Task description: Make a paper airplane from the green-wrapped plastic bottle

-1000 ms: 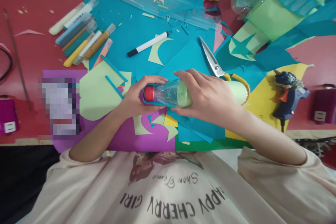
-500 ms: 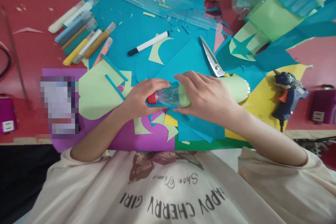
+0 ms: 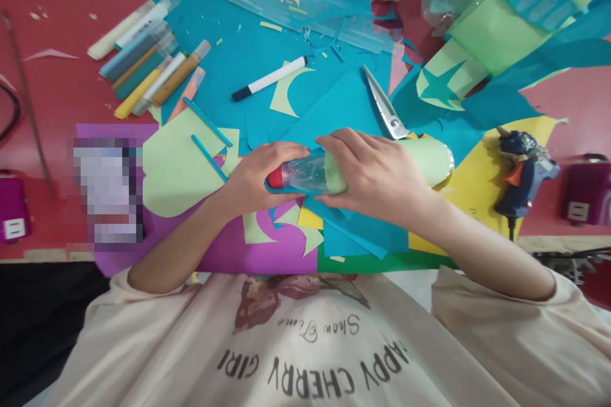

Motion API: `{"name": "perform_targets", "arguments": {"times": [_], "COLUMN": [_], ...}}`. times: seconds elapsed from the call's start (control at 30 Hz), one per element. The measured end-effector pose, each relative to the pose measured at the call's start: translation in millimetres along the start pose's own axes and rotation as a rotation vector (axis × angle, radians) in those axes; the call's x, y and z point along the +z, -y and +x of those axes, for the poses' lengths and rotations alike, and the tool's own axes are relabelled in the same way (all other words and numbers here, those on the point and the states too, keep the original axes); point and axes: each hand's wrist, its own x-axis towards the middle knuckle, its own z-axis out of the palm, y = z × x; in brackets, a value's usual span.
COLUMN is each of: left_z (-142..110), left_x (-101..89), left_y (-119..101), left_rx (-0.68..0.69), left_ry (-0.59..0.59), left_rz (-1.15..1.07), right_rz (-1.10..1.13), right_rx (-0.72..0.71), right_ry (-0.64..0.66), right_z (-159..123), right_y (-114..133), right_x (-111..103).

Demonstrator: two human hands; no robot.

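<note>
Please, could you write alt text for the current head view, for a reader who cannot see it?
A person's right hand grips a clear bottle turned sideways, its body in a pale green wrap, while the left hand curves around the red cap. Scissors lie just beyond on blue paper, markers to the left, a glue gun to the right.

Red table (image 3: 67, 92); blue paper (image 3: 217, 70), purple paper (image 3: 219, 254) atop
</note>
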Motion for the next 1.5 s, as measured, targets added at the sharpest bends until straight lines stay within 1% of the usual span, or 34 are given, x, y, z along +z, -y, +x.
{"name": "perform_targets", "arguments": {"times": [0.37,0.47,0.6,0.8,0.97,1.0,1.1,1.2,1.3,1.4,1.5], "left_z": [2,2,4,2,-1,-1,-1,0,0,-3,-4], "left_x": [0.9,1.7,2.6,4.9,5.3,4.3,-0.4,-4.8,-5.3,-2.4,-0.5], "left_y": [-1,0,0,-3,-1,0,2,4,6,8,7], "left_rx": [-0.001,0.033,0.101,0.014,-0.087,-0.092,-0.074,-0.027,-0.026,-0.128,-0.209], "left_ry": [-0.002,-0.02,-0.075,-0.058,-0.069,-0.082,-0.18,-0.253,-0.228,-0.168,-0.163], "left_rz": [-0.004,0.042,0.08,0.076,-0.07,-0.086,-0.093,-0.018,0.135,0.212,0.181], "right_rz": [-0.022,-0.025,-0.013,0.003,-0.008,-0.008,-0.014,-0.024,-0.015,0.001,0.008], "right_rx": [-0.02,-0.013,-0.024,-0.026,-0.004,0.005,0.054,0.113,0.151,0.169,0.181], "right_ry": [-0.005,0.003,0.011,0.037,0.031,0.031,0.039,0.065,0.081,0.05,0.027], "right_z": [1,1,1,1,2,2,2,1,-3,-6,-8], "right_y": [0,0,0,0,-4,-5,-8,-9,-9,-8,-8], "right_x": [-1,-1,-1,0,-3,-5,-11,-17,-17,-12,-9]}}
